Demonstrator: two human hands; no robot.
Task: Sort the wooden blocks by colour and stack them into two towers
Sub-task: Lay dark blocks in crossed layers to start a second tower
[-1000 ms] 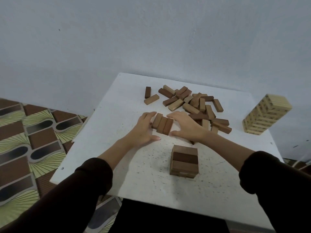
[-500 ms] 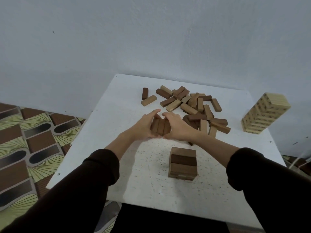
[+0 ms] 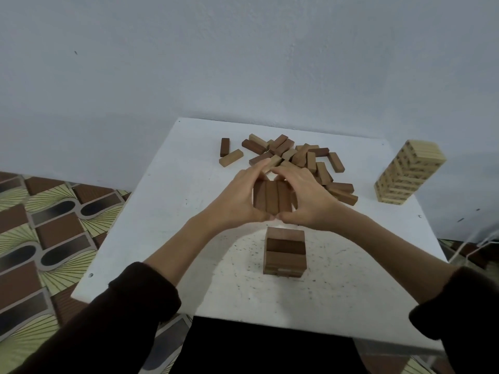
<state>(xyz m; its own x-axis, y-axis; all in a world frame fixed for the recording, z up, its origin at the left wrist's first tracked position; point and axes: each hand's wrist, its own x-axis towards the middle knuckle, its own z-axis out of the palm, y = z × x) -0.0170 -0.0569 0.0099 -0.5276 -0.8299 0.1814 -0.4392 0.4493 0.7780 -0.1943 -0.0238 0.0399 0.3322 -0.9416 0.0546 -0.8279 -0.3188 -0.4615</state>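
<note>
Three dark blocks [image 3: 272, 197] are gripped between left hand [image 3: 237, 202] and right hand [image 3: 309, 202], beyond the dark stack [image 3: 285, 251] on the surface [image 3: 167, 211]. Behind, the loose pile [image 3: 302, 156] is partly hidden; a pale tower [image 3: 405, 174] stands right.

Left hand [image 3: 237, 201] and right hand [image 3: 305, 201] clasp three brown blocks [image 3: 272, 197] side by side above the white tabletop [image 3: 162, 211]. A short brown stack [image 3: 285, 251] sits nearer; a pale tower [image 3: 405, 175] stands at the right.
</note>
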